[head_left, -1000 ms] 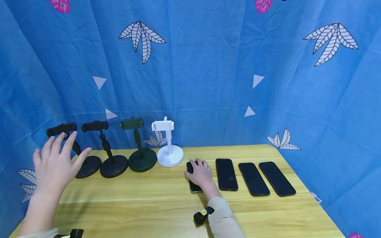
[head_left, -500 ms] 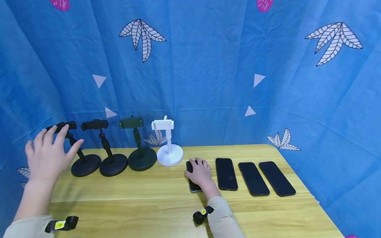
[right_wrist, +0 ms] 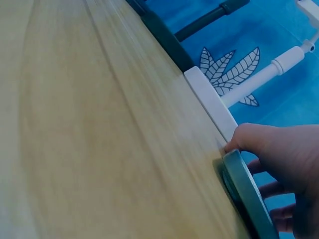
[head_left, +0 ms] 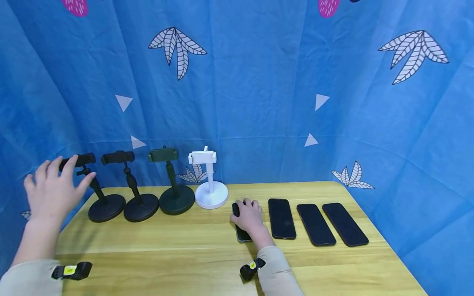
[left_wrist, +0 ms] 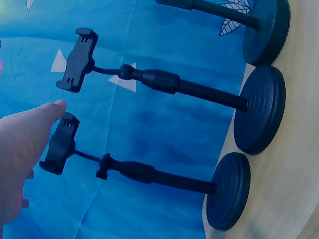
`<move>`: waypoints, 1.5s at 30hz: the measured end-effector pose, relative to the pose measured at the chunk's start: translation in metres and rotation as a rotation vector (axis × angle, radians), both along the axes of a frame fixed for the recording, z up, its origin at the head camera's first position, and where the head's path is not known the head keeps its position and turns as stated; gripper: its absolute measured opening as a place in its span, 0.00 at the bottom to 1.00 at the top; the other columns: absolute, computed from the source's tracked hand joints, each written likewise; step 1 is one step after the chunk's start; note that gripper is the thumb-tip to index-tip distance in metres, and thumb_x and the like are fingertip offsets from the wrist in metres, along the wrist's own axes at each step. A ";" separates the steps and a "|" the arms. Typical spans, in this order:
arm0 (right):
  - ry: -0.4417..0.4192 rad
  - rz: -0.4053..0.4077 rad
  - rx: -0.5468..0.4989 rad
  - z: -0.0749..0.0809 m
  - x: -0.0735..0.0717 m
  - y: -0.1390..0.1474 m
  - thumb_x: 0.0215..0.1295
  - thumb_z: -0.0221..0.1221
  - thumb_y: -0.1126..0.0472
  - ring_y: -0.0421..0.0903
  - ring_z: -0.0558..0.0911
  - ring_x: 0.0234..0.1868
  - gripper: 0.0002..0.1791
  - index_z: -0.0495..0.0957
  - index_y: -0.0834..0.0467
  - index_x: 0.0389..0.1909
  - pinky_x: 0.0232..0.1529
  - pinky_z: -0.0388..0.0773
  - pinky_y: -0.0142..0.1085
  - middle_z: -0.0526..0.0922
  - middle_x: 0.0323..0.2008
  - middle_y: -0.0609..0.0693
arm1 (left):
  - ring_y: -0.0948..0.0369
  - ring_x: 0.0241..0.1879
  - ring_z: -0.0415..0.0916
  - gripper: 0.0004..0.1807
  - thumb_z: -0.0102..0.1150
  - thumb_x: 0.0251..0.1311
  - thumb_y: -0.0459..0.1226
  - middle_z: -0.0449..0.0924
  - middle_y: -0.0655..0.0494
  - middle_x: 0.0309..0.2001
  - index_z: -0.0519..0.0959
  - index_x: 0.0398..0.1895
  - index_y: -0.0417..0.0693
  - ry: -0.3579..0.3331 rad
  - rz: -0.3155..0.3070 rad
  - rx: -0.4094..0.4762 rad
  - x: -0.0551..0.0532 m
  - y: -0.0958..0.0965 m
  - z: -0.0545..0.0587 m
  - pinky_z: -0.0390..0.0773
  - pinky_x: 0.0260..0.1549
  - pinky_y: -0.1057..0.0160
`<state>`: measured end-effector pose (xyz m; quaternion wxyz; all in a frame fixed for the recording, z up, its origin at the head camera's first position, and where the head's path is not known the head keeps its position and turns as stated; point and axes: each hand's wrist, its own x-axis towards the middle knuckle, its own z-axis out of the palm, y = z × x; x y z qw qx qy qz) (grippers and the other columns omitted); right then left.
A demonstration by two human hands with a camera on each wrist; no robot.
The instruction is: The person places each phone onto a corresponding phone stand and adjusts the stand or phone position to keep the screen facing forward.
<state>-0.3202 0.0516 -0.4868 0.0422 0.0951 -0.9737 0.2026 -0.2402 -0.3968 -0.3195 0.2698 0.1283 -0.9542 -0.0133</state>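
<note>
Four-finger spread wide, my left hand (head_left: 49, 195) is up by the clamp of the leftmost black phone stand (head_left: 97, 189). In the left wrist view its thumb tip shows just above that stand's clamp (left_wrist: 62, 144), and nothing is in the hand. My right hand (head_left: 250, 218) grips a dark phone (head_left: 242, 235) lying on the table, thumb at its left edge and fingers over the far side. The right wrist view shows the phone's rim (right_wrist: 251, 191) between thumb and fingers. A white phone stand (head_left: 212, 194) is just beyond this hand.
Another black stand (head_left: 142, 206) and a dark green stand (head_left: 177, 199) complete the row along the table's back edge. Right of my right hand lie three more phones (head_left: 282, 218). A blue patterned curtain (head_left: 259, 102) hangs behind the wooden table (head_left: 177, 263).
My left hand has drifted left and slightly down, so its fingers overlap the leftmost stand's clamp from farther left. The right hand stays on the phone.
</note>
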 end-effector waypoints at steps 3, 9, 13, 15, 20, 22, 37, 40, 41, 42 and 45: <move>0.023 -0.017 0.012 0.001 0.000 -0.001 0.56 0.62 0.46 0.65 0.67 0.57 0.32 0.74 0.52 0.63 0.55 0.66 0.54 0.73 0.62 0.60 | 0.32 0.73 0.38 0.44 0.52 0.68 0.54 0.47 0.29 0.73 0.45 0.78 0.47 -0.024 0.016 0.005 -0.002 -0.003 0.001 0.41 0.65 0.26; 0.070 -0.064 0.043 0.005 0.001 -0.003 0.51 0.66 0.45 0.62 0.71 0.48 0.31 0.78 0.52 0.56 0.47 0.68 0.51 0.78 0.55 0.58 | 0.31 0.72 0.38 0.44 0.50 0.68 0.55 0.47 0.28 0.72 0.44 0.78 0.47 -0.047 0.029 0.006 -0.008 -0.007 0.003 0.42 0.64 0.26; 0.078 -0.084 0.054 0.008 0.001 -0.005 0.49 0.68 0.44 0.61 0.71 0.45 0.30 0.79 0.51 0.54 0.43 0.69 0.51 0.79 0.53 0.57 | 0.31 0.72 0.38 0.44 0.49 0.68 0.56 0.47 0.27 0.72 0.44 0.78 0.47 -0.057 0.033 0.007 -0.011 -0.009 0.005 0.42 0.64 0.26; 0.077 -0.091 0.045 0.009 0.000 -0.005 0.48 0.69 0.44 0.61 0.71 0.45 0.30 0.79 0.51 0.53 0.41 0.68 0.50 0.79 0.53 0.57 | 0.31 0.72 0.39 0.44 0.49 0.68 0.56 0.47 0.27 0.72 0.44 0.78 0.46 -0.058 0.036 0.009 -0.012 -0.010 0.006 0.42 0.64 0.26; 0.084 -0.090 0.015 0.008 -0.002 -0.006 0.47 0.70 0.45 0.61 0.70 0.46 0.29 0.79 0.51 0.51 0.39 0.67 0.51 0.78 0.52 0.56 | 0.31 0.72 0.39 0.44 0.49 0.69 0.55 0.47 0.27 0.72 0.43 0.78 0.46 -0.069 0.051 0.012 -0.014 -0.011 0.007 0.43 0.64 0.26; 0.087 -0.085 0.003 0.007 -0.002 -0.006 0.47 0.70 0.46 0.60 0.70 0.47 0.28 0.79 0.50 0.51 0.39 0.67 0.52 0.77 0.53 0.56 | 0.31 0.72 0.39 0.44 0.49 0.69 0.56 0.46 0.27 0.72 0.43 0.78 0.47 -0.075 0.058 0.014 -0.014 -0.013 0.006 0.44 0.64 0.26; 0.143 -0.073 -0.077 0.004 0.000 -0.007 0.47 0.70 0.49 0.62 0.68 0.56 0.23 0.78 0.47 0.47 0.42 0.65 0.53 0.76 0.53 0.52 | 0.30 0.71 0.41 0.44 0.48 0.69 0.55 0.47 0.27 0.72 0.42 0.78 0.48 -0.071 0.057 0.022 -0.016 -0.015 0.002 0.45 0.63 0.26; 0.167 -0.069 -0.105 0.004 0.000 -0.006 0.47 0.69 0.50 0.62 0.67 0.57 0.22 0.78 0.46 0.46 0.43 0.64 0.53 0.76 0.54 0.51 | 0.30 0.71 0.41 0.44 0.48 0.69 0.56 0.47 0.27 0.72 0.42 0.78 0.47 -0.073 0.054 0.029 -0.016 -0.015 0.002 0.44 0.63 0.26; 0.177 -0.066 -0.113 0.003 0.000 -0.006 0.47 0.69 0.50 0.62 0.67 0.57 0.22 0.78 0.46 0.46 0.43 0.64 0.52 0.76 0.53 0.51 | 0.30 0.71 0.41 0.44 0.48 0.69 0.56 0.47 0.28 0.72 0.42 0.78 0.47 -0.074 0.054 0.030 -0.017 -0.015 0.002 0.44 0.63 0.26; 0.184 -0.064 -0.121 0.003 0.001 -0.006 0.47 0.69 0.50 0.62 0.67 0.57 0.22 0.78 0.46 0.46 0.44 0.63 0.52 0.76 0.53 0.50 | 0.30 0.71 0.40 0.44 0.48 0.69 0.56 0.47 0.28 0.72 0.42 0.78 0.48 -0.075 0.054 0.032 -0.017 -0.015 0.002 0.44 0.63 0.26; 0.204 -0.053 -0.136 0.002 0.001 -0.006 0.47 0.69 0.51 0.61 0.67 0.57 0.23 0.78 0.45 0.47 0.44 0.64 0.52 0.76 0.54 0.50 | 0.30 0.71 0.40 0.44 0.48 0.69 0.56 0.47 0.28 0.72 0.42 0.78 0.47 -0.078 0.054 0.033 -0.017 -0.015 0.002 0.44 0.63 0.26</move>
